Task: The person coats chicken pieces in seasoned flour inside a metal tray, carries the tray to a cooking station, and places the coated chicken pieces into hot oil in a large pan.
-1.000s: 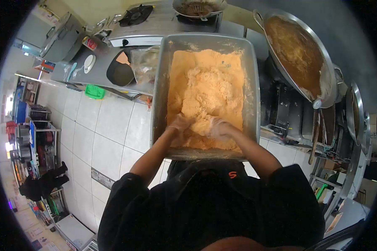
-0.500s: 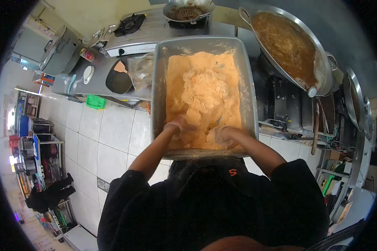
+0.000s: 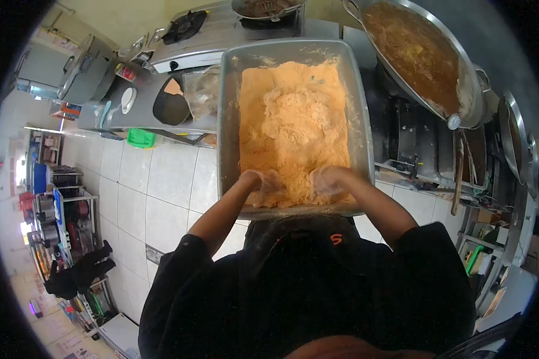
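Observation:
A deep grey tub [image 3: 226, 119] holds orange-tinted, flour-like powder [image 3: 257, 128], heaped and clumpy in its middle. Both my hands are in the near end of the tub, one on each side of a loose mound, and seem to wear thin clear gloves. My left hand [image 3: 266, 180] is sunk in the powder near the left wall. Opposite it, my right hand [image 3: 326, 179] reaches in by the right wall. Powder and blur obscure the fingers of both hands, so I cannot tell whether they grip any of it.
A wide pan of brown, bubbling liquid [image 3: 416, 54] stands at the upper right, with a round dial [image 3: 454, 121] on its rim. Behind the tub are a stove [image 3: 203, 45] and a wok [image 3: 263, 8]. A dark pan [image 3: 172, 109] sits left. Another person [image 3: 81, 275] stands by shelves.
The view has shifted slightly, so the tub and stove sit higher. Both hands have moved within the powder, and loose powder now lies between them.

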`<state>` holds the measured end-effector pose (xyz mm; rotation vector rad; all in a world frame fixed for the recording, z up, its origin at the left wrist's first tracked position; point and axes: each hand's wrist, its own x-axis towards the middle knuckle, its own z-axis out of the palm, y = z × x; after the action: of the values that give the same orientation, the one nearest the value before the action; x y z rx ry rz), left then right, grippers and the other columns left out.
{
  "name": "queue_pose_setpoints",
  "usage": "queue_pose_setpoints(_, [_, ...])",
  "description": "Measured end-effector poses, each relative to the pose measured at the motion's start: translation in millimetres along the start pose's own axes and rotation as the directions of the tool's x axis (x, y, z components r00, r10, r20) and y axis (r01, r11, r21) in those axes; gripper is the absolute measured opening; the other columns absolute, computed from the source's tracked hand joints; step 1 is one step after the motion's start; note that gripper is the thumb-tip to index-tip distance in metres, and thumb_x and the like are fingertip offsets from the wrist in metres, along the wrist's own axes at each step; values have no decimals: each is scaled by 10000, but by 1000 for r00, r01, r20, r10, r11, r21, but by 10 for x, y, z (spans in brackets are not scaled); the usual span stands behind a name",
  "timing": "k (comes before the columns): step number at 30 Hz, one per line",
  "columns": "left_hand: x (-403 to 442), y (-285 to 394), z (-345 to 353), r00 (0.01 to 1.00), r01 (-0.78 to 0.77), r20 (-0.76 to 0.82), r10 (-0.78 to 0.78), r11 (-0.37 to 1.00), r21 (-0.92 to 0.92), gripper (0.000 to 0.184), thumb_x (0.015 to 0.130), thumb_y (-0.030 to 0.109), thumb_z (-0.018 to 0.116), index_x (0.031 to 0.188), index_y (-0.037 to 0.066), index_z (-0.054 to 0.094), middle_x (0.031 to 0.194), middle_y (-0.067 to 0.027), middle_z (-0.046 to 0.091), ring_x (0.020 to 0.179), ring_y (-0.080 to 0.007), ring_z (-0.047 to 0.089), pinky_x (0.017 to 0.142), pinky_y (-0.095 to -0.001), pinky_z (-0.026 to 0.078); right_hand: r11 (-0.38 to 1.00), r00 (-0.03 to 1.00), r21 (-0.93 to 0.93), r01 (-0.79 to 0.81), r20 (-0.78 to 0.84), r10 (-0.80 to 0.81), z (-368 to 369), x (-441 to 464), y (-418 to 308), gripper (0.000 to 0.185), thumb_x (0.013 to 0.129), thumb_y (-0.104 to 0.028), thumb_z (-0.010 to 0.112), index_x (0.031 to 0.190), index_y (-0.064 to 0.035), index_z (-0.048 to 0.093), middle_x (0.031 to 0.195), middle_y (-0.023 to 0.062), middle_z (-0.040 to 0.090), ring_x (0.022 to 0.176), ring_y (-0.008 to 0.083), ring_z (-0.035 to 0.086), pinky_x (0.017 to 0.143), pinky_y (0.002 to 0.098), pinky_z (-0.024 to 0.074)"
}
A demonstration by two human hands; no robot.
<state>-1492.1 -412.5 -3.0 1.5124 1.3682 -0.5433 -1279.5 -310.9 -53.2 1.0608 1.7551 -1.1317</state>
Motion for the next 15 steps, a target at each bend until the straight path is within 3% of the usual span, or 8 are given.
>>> queue_pose_setpoints(3, [-104, 143, -65, 992, 16, -127, -10, 999, 45, 623, 780, 398, 624, 1298, 90, 467, 1110, -169, 618, 1022, -299, 599, 873, -385, 462, 919, 986, 366, -144, -20, 163, 113, 13, 185, 363, 823, -206, 587, 1132, -26, 530, 1038, 249, 597, 920, 361, 587, 859, 449, 446])
queue_pose_setpoints(4, [-83, 192, -14, 978, 34, -206, -18, 997, 75, 666, 768, 376, 628, 1320, 59, 431, 1100, -186, 617, 1029, -301, 598, 870, -395, 465, 993, 888, -24, 114, -446, -113, 287, -96, 219, 364, 795, -188, 612, 1108, -21, 533, 1011, 226, 604, 901, 353, 587, 833, 442, 454])
queue_pose_setpoints(6, [43, 318, 160, 932, 73, -357, -59, 997, 27, 692, 757, 356, 633, 1321, 22, 412, 1086, -215, 612, 1010, -302, 605, 860, -405, 474, 865, 587, -471, 174, -656, -475, 320, -329, 124, 366, 767, -170, 636, 1084, -16, 536, 984, 204, 610, 882, 344, 588, 808, 434, 462])
queue_pose_setpoints(8, [243, 289, 259, 901, 80, -424, -93, 996, -48, 673, 758, 358, 633, 1299, 16, 428, 1084, -226, 607, 985, -302, 613, 851, -405, 480, 857, 813, -461, 229, -393, -429, 241, -479, -66, 573, 781, -203, 602, 1290, 0, 434, 1226, 265, 530, 1091, 311, 568, 852, 387, 463])
queue_pose_setpoints(10, [418, 74, 158, 947, 74, -308, -92, 995, -67, 589, 732, 385, 686, 1184, 37, 542, 1069, -204, 623, 978, -297, 609, 835, -388, 475, 801, 944, -533, 272, -14, -330, 253, -74, -13, 609, 771, -194, 600, 1313, -1, 400, 1201, 253, 542, 1055, 306, 575, 838, 389, 464])
queue_pose_setpoints(12, [432, -233, -2, 966, -77, -248, 74, 997, -4, 565, 731, 363, 703, 1174, 44, 559, 1098, -201, 612, 1011, -284, 593, 835, -381, 476, 809, 948, -496, 315, 199, -247, 158, 59, 106, 646, 761, -186, 598, 1335, -1, 366, 1175, 241, 554, 1019, 301, 582, 824, 390, 466])
queue_pose_setpoints(14, [418, -335, -85, 949, -227, -212, 233, 973, 52, 570, 738, 332, 704, 1201, 45, 539, 1132, -206, 596, 1046, -272, 580, 841, -380, 479, 901, 945, -317, 295, 235, -227, 4, 0, 215, 684, 751, -178, 596, 1358, -2, 332, 1149, 229, 566, 984, 296, 589, 810, 391, 468])
queue_pose_setpoints(15, [341, -239, -149, 953, -37, -302, 39, 999, 12, 570, 754, 333, 685, 1213, 37, 524, 1183, -206, 563, 1100, -267, 548, 883, -376, 456, 928, 947, -252, 276, 234, -218, -50, -45, 230, 704, 747, -174, 595, 1369, -2, 316, 1136, 223, 571, 966, 294, 592, 803, 392, 468])
